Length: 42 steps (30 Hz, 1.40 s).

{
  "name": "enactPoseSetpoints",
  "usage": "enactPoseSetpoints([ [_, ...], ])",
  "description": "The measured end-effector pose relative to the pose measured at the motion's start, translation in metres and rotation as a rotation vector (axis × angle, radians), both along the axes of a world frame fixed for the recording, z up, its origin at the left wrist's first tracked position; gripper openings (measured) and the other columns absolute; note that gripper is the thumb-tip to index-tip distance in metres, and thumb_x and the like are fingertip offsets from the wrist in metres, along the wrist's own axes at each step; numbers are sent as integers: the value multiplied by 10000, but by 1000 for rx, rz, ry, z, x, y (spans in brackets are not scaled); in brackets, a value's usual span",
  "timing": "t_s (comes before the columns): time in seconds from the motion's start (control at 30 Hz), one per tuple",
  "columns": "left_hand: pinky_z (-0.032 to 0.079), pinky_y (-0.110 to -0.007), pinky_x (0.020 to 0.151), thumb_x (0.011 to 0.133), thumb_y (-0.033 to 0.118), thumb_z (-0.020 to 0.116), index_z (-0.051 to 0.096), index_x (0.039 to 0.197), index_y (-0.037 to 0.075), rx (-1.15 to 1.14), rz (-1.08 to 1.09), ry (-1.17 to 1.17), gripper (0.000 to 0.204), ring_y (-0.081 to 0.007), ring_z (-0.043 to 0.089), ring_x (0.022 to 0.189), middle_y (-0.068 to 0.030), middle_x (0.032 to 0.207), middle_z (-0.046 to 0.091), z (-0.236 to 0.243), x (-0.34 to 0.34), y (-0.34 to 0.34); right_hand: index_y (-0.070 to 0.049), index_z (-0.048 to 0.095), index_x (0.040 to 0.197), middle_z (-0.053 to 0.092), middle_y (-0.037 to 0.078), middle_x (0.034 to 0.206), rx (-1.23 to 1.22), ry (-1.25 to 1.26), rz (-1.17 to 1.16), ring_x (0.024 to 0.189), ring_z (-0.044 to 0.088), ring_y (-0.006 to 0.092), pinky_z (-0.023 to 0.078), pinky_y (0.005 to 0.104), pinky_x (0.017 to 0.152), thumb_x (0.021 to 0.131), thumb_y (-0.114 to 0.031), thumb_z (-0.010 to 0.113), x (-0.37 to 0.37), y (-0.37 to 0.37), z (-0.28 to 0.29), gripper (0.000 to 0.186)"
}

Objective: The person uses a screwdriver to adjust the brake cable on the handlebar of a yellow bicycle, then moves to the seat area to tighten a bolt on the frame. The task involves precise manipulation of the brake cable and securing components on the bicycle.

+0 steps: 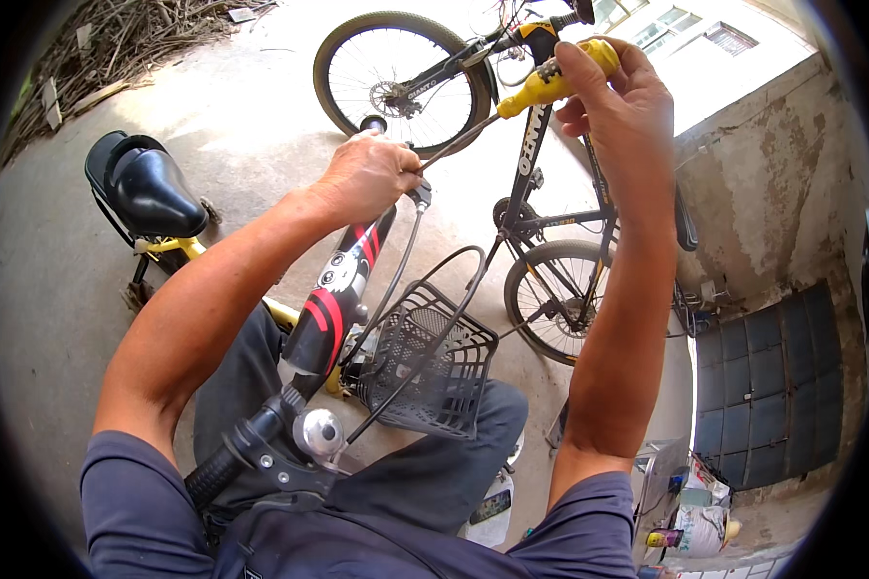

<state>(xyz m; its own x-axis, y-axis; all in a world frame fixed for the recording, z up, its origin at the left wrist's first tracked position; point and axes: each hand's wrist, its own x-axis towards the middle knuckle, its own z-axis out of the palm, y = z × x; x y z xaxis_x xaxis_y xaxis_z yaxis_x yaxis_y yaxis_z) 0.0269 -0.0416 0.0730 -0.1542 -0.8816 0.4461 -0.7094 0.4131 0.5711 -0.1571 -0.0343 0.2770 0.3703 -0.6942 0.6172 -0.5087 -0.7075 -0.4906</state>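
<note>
My right hand (616, 121) is closed round the yellow handle of a screwdriver (543, 85). Its thin shaft slants down to the left, and the tip meets the brake lever mount (419, 193) beside my left hand (372, 174). That left hand is closed over the far part of a small bicycle's handlebar (374, 124), its fingertips near the screwdriver tip. A black sleeve with red stripes and a cartoon face (340, 275) covers the middle of the bar. Closer to me are a silver bell (319, 432) and a black grip (217, 475). What exactly the tip touches is hidden.
A black basket (425, 359) and brake cables hang beside the handlebar. The small yellow bicycle's black saddle (154, 188) is at left. A larger black bicycle (536, 193) stands ahead. Piled sticks (116, 48) lie far left; a dark metal door (770, 381) is at right.
</note>
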Motion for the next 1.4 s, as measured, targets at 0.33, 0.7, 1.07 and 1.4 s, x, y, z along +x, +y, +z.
enactPoseSetpoints([
  [0.33,477,-405,955,956,230,673,793,1030,60,-4,5,18,220,-290,624,970,-86,967,750,1,0,2,-10,602,1368,730,148,1036,83,85,204,822,731,156,588,258,677,965,-290,729,-13,19,11,507],
  [0.7,485,-416,987,912,199,700,748,1148,31,5,-86,189,293,-297,635,1082,-122,1094,728,-5,7,4,47,636,1255,732,133,996,100,-109,21,796,731,128,592,228,713,980,-311,721,-20,1,-1,459],
  [1.07,494,-369,1030,870,154,756,727,1106,-12,-7,-179,221,291,-296,660,1147,-133,1234,690,-6,20,6,53,647,1241,736,134,992,56,-195,53,820,759,146,617,212,699,955,-270,760,-28,5,-1,446],
  [1.4,412,-425,1173,813,253,709,717,1192,47,39,-32,214,431,-376,491,1400,-211,1577,427,-14,20,10,3,689,1233,752,123,994,47,-162,-5,872,759,149,610,245,769,978,-320,729,-36,2,-8,414],
])
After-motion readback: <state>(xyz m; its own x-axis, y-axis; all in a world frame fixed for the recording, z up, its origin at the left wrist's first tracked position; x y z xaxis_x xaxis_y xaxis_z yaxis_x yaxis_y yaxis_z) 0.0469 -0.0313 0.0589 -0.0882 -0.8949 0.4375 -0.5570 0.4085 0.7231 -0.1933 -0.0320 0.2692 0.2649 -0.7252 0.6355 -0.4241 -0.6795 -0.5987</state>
